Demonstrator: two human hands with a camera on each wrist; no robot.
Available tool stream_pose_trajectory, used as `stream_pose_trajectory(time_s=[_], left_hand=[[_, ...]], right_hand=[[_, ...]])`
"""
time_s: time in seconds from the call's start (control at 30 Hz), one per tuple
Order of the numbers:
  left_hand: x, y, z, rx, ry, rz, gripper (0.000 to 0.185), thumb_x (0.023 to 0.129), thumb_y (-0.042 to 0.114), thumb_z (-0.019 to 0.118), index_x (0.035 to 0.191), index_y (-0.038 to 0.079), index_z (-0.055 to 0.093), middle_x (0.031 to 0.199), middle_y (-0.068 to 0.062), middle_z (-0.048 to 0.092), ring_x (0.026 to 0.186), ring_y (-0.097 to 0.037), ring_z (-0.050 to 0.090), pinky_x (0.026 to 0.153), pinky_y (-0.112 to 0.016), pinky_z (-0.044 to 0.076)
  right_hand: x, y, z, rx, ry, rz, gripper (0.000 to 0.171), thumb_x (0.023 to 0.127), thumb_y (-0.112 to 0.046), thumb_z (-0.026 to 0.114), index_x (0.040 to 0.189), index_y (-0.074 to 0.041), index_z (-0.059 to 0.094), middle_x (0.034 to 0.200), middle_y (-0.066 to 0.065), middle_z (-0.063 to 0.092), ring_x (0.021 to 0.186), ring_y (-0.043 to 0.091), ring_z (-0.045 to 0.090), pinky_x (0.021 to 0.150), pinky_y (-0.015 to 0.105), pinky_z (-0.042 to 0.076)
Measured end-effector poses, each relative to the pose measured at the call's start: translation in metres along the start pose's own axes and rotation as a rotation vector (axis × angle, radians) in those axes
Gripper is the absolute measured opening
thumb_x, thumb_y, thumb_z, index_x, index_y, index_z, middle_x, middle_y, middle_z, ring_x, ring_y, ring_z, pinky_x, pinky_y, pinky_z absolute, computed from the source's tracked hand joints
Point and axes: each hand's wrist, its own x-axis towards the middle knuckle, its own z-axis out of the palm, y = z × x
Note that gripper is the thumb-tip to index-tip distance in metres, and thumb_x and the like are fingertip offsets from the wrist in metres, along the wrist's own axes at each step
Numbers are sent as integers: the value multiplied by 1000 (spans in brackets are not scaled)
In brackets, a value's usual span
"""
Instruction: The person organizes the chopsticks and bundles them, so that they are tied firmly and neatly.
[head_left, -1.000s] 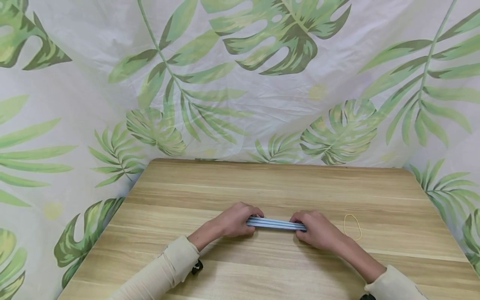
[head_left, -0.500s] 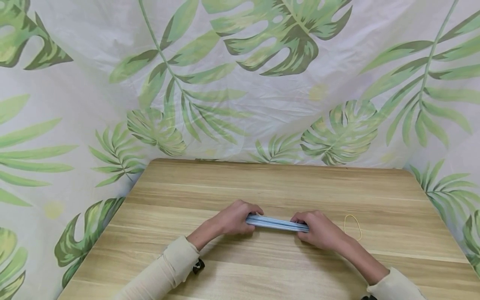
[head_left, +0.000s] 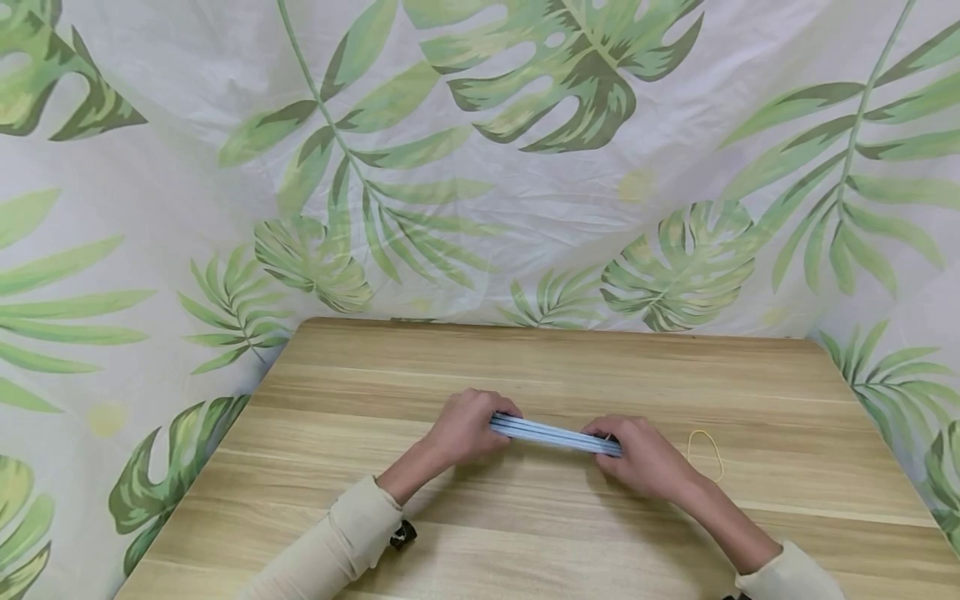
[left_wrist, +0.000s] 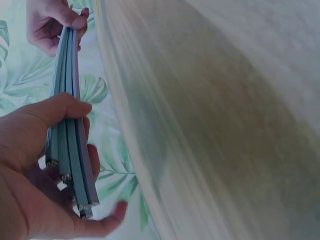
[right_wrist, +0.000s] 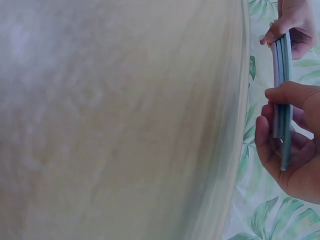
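Between both hands runs a bundle of several long, slim, pale blue sticks, dark lines showing between them. My left hand grips the left end, thumb on the near side and fingers on the far side. In the left wrist view, the stick ends jut unevenly past the left hand. My right hand holds the other end in a similar pinch. One stick reaches further than the others past the right hand in the right wrist view. The bundle slants in the head view, left end farther away.
A thin yellow rubber band lies on the wooden table, just right of the right hand. Behind the table hangs a leaf-patterned cloth. Black wrist gear shows beneath the left sleeve.
My left hand has moved slightly away from the body with its end of the sticks, so the bundle slants more. The right hand has shifted slightly right. The rubber band has stayed put.
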Motion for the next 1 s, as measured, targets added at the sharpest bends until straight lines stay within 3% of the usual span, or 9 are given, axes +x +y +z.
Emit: stream_pose_trajectory(time_s=[0.3,0.47,1.0], left_hand=[[-2,8,-3,2,87,-55,29,75,9,95,100,22,86,96,2,82,89,-20,71,78,-42,57],[-1,9,-3,-31,76,-47,30,76,7,94,102,20,86,95,1,81,87,-17,72,79,-40,58],[2,11,-4,-2,44,2,22,78,8,89,98,16,85,90,3,81,75,-9,65,73,-29,55]], right_hand=[[0,-1,1,16,71,-8,23,90,1,80,110,-10,80,102,-2,78,82,3,62,72,24,55],[0,0,3,16,103,-4,23,89,1,81,109,-10,81,103,-1,79,84,3,65,73,24,56],[3,3,7,60,180,-44,25,83,4,86,101,-14,82,96,-4,79,80,1,66,71,23,57]])
